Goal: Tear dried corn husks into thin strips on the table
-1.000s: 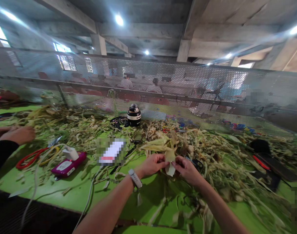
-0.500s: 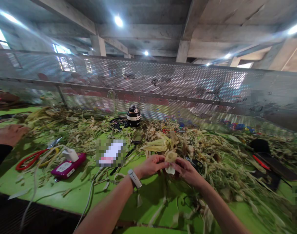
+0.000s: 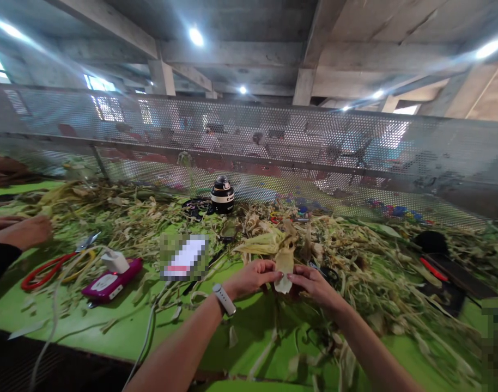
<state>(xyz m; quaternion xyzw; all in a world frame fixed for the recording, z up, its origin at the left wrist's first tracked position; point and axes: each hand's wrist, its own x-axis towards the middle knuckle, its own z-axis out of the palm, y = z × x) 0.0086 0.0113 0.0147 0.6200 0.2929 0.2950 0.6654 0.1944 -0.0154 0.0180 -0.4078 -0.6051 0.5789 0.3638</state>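
Observation:
Between my two hands is a pale piece of corn husk [image 3: 284, 264], held upright a little above the green table [image 3: 249, 326]. My left hand [image 3: 255, 276], with a watch strap on its wrist, pinches the husk's left edge. On the right edge, the thumb and fingers of my right hand [image 3: 312, 283] are closed on it. Just behind lies a bundle of yellowish husk leaves [image 3: 261, 242]. Dark-handled scissors [image 3: 326, 272] lie partly hidden beyond my right hand.
Dry husk strips [image 3: 367, 261] cover much of the table. To the left are a phone [image 3: 186, 258], a magenta power block [image 3: 112, 283] with a white charger, and red-handled scissors [image 3: 44, 272]. A black jar [image 3: 223, 197] stands before the perforated metal screen [image 3: 273, 136]. Another person's hand [image 3: 26, 231] is at far left.
The husk piece, curled into a cup shape before, now shows a flatter, longer face between my fingers. The other person's hands at far left have shifted slightly.

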